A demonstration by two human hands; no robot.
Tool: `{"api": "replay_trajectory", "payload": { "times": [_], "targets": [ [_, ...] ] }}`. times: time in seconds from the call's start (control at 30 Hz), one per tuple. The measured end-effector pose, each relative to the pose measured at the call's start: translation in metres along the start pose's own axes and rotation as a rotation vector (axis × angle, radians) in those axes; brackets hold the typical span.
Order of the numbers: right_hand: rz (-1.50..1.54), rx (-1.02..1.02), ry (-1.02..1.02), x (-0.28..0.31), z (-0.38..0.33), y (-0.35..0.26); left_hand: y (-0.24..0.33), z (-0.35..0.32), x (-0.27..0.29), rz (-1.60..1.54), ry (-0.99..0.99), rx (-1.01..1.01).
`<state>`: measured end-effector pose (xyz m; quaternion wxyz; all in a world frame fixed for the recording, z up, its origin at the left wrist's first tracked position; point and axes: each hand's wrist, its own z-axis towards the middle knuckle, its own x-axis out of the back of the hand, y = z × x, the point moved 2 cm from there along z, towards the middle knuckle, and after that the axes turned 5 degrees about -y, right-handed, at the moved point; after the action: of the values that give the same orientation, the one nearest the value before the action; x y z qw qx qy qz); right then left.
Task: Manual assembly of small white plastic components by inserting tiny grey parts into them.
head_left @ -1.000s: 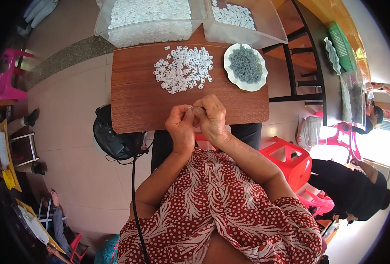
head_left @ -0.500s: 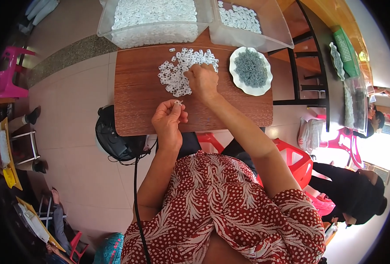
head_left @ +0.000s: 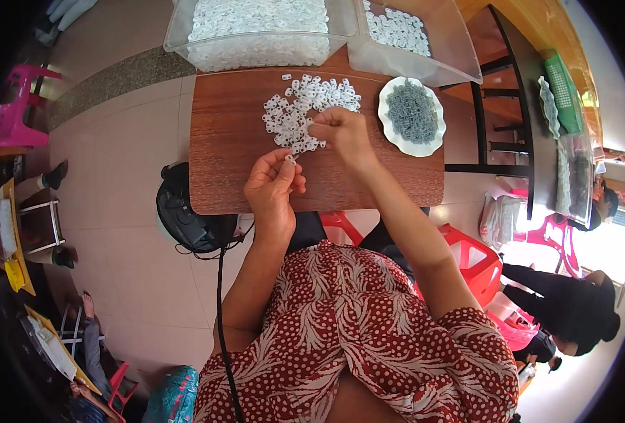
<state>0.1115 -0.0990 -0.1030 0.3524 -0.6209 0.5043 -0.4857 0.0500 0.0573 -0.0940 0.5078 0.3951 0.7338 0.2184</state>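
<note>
Left hand (head_left: 274, 185) is curled, wrist bent back toward the body, thumb and forefinger pinched on one small white part (head_left: 290, 159) held just above the wooden table (head_left: 228, 141); other fingers folded loosely under. Right hand (head_left: 341, 134) is extended further out, forearm running diagonally from lower right, fingers bunched and closed at the near edge of the loose pile of white parts (head_left: 302, 113), fingertips touching the pile; can't tell whether it actually grips a piece. Hands are apart, left nearer the body, right over the pile. Pile sits mid-table toward the far edge. White scalloped plate (head_left: 436, 141) with grey parts (head_left: 411, 113) lies just right of the right hand. Two clear bins at the far edge: the left bin (head_left: 178, 32) is full of white parts, the right bin (head_left: 460, 60) partly filled. Black fan (head_left: 185, 218) on the floor left of the table, red plastic stool (head_left: 478, 257) at right.
</note>
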Motion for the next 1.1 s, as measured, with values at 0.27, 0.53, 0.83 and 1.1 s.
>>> {"api": "replay_trajectory", "payload": {
  "times": [0.27,0.53,0.83,1.1],
  "targets": [
    [0.771,-0.173,-0.214,0.026,-0.056,-0.002,0.004,-0.015,-0.029,0.036,-0.150,0.011],
    [0.777,-0.156,-0.195,0.036,-0.081,-0.010,-0.001,-0.028,-0.044,0.117,-0.185,-0.027],
    [0.572,-0.074,-0.073,0.037,-0.096,-0.028,-0.002,-0.038,-0.047,0.171,-0.173,-0.035],
    [0.392,0.016,-0.032,0.032,-0.098,-0.028,-0.003,-0.039,-0.044,0.221,-0.160,-0.048]
  ]
}}
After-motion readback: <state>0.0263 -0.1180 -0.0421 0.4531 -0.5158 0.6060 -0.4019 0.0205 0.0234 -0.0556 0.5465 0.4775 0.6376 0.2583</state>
